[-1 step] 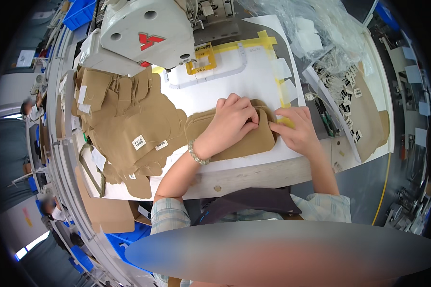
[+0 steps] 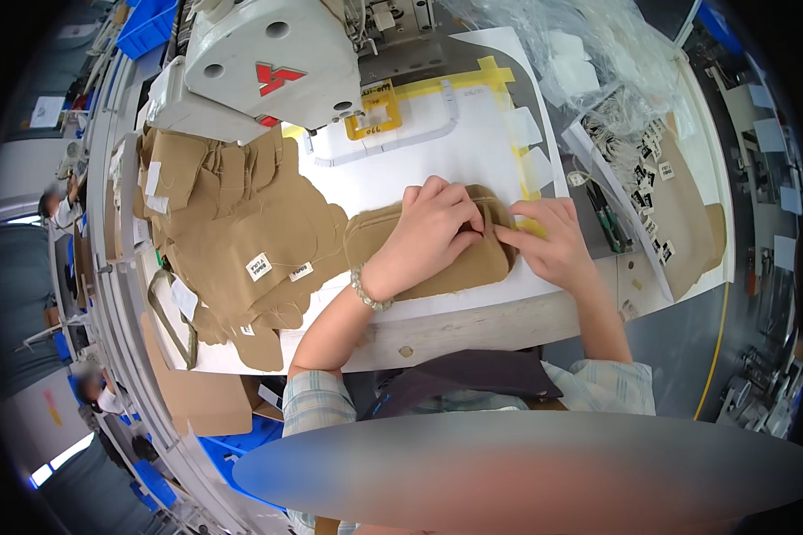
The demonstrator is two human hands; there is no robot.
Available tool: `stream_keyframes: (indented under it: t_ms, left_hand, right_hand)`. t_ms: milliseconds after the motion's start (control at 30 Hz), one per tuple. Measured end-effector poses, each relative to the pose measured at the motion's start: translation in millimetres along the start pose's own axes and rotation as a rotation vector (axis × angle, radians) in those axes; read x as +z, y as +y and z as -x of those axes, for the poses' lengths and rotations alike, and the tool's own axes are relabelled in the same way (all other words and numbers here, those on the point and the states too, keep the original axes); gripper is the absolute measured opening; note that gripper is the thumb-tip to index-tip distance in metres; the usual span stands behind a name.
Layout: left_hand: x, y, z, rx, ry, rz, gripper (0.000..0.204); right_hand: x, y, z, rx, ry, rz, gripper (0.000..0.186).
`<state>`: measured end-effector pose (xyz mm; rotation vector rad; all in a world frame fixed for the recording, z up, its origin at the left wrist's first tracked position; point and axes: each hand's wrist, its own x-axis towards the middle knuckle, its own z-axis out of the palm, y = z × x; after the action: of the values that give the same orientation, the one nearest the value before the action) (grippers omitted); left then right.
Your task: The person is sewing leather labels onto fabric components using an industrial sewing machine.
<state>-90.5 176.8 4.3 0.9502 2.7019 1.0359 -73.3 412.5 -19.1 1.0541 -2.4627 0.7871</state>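
Observation:
A stack of tan fabric pieces [image 2: 455, 275] with rounded corners lies on the white work surface in front of me. My left hand [image 2: 433, 225] rests over it, thumb and forefinger pinching the top layer near its right end. At that same end my right hand [image 2: 549, 241] is closed, its fingertips against the fabric, close to the left fingertips. A fold of cloth stands up slightly between the two hands. What lies beneath my left palm is hidden. A beaded bracelet [image 2: 368, 290] circles my left wrist.
A white sewing machine [image 2: 241, 102] stands at the back left, beside a yellow template [image 2: 373, 114]. Heaped tan pieces [image 2: 210, 227] with white tags lie left. To the right are green-handled snips [image 2: 605, 218], a tray of labels [image 2: 647, 183] and clear plastic bags [image 2: 544, 45].
My right fingertips have shifted slightly left, toward the left hand. The fabric between the hands is now a little more gathered and raised.

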Motion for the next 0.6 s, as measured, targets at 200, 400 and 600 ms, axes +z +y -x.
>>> stream_keyframes:
  t_ms: [200, 400, 600]
  left_hand:
    - [-12.1, 19.7, 11.9, -0.157, 0.017, 0.163, 0.025]
    - [-1.5, 14.3, 19.6, -0.290, 0.136, 0.192, 0.027]
    - [-0.2, 15.4, 22.2, -0.337, 0.158, 0.232, 0.026]
  right_hand:
    - [-2.9, -17.2, -1.5, 0.044, -0.008, -0.041, 0.035]
    - [13.9, -33.2, 8.4, 0.148, 0.003, -0.136, 0.033]
    - [16.3, -36.6, 7.3, 0.202, 0.027, -0.231, 0.033]
